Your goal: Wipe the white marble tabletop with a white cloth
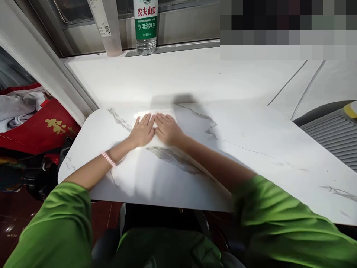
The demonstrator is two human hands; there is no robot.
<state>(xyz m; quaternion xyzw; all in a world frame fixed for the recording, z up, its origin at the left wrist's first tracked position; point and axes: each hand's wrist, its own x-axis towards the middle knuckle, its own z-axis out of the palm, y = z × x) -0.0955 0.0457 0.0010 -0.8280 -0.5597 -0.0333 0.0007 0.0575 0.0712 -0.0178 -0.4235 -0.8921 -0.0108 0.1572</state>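
Note:
Both my hands lie flat on a thin white sheet [166, 111] near the back of the marble-patterned table [134, 182]; I cannot tell if the sheet is tissue or cloth. My left hand [142, 131] has its fingers stretched out, pointing away from me, and a pink-and-white bracelet [108, 159] circles that wrist. Right beside it, my right hand [169, 129] presses down with fingers extended. The two hands touch or nearly touch at the thumbs and index fingers. Neither hand is wrapped round anything.
On the ledge behind the table stand a water bottle [145, 28] with a green and white label and a tall translucent container [107, 29]. A red bag [41, 128] with gold lettering is at the left. A ridged grey object [331, 132] lies past the table's right edge.

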